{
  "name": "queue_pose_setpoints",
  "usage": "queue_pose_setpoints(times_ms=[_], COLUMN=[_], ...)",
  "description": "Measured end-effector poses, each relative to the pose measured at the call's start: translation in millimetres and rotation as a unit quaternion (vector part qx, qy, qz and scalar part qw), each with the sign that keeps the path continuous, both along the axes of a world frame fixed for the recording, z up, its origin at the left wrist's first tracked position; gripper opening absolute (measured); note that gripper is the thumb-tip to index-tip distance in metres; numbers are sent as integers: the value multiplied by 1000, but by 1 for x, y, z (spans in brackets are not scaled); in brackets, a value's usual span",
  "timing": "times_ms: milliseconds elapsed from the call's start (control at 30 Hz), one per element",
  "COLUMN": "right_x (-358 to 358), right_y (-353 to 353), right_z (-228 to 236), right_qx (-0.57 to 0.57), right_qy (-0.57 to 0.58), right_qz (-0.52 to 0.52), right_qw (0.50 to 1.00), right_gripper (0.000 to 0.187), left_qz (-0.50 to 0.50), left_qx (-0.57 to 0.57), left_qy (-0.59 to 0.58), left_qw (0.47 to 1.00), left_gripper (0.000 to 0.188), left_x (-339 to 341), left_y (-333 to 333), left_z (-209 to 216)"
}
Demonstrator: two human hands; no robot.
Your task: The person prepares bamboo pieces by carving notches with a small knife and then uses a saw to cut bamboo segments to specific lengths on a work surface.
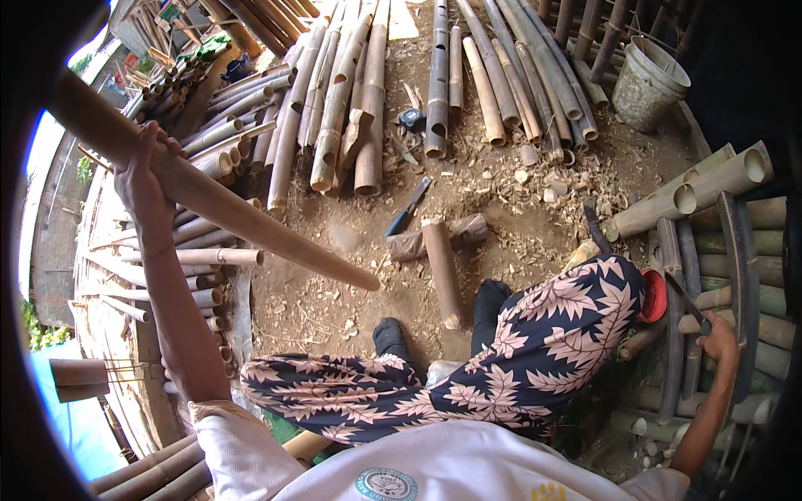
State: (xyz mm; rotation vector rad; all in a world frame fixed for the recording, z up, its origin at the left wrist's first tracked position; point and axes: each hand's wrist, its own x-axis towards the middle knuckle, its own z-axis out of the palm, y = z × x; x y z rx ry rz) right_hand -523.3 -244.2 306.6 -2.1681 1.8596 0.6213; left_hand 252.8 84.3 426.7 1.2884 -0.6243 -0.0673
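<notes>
My left hand (144, 179) is closed around a long bamboo pole (267, 234), raised at the left. The pole slants down to the right, its lower end above the dirt floor before my feet. Out at the right, my right hand (718, 341) grips a knife (685, 297), its narrow blade pointing up and left beside the stacked bamboo. A red round object (653, 296) sits between my knee and the blade. Before my feet, a short bamboo piece (441, 275) rests its upper end against a rough wood block (468, 231). A flat-bladed tool with a blue-black handle (408, 209) lies behind the block.
Long bamboo poles (376, 108) lie in rows at the far side, some with holes cut in them. More bamboo (217, 257) is stacked at the left, and a rack of poles (735, 242) stands at the right. A dirty bucket (652, 83) and a tape measure (410, 119) stand farther off among shavings.
</notes>
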Motion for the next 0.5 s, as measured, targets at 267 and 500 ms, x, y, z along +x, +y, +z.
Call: queue_pose_setpoints(times_ms=[267,500], right_x=[41,122], right_y=[21,22], right_z=[-12,-6], right_qx=[-105,-101], right_qy=[-346,-487], right_qz=[-130,-45], right_qw=[923,866], right_gripper=[58,54], left_qz=[96,1], left_qx=[-60,-134], left_qy=[-39,-47], left_qw=[993,990], left_gripper=[39,47], left_x=[-103,-145], left_y=[58,91], left_z=[-65,-120])
